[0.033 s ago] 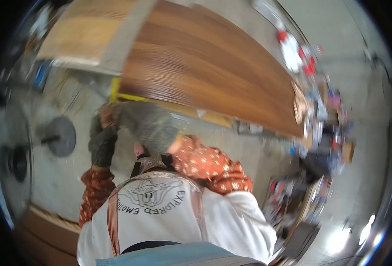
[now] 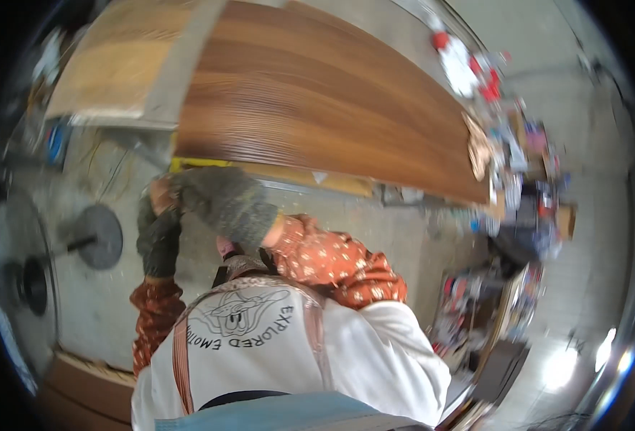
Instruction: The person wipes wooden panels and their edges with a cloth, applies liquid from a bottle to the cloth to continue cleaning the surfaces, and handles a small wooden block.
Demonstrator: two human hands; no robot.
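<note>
Both my hands wear dark grey-green gloves below orange patterned sleeves. My left hand (image 2: 159,228) points upward just off the near left corner of a brown wood-grain panel (image 2: 317,100). Across from the right comes my right hand (image 2: 224,202), its fingers meeting those of the left. Bare skin shows where the fingertips come together, and the fingers there look bent and closed. Anything held between them is hidden or too small to make out. A yellow strip (image 2: 201,163) runs under the panel's edge, right above my right glove.
A pale wooden board (image 2: 120,61) lies left of the panel. A round grey disc base (image 2: 100,237) stands on the floor at left, by a fan-like round frame. Crumpled tan paper (image 2: 477,147) sits at the panel's right end. Cluttered boxes (image 2: 529,197) and a filled shelf (image 2: 486,316) line the right.
The view has shifted slightly, so the panel sits a little farther left and higher. My hands stay together at nearly the same place and show less blur.
</note>
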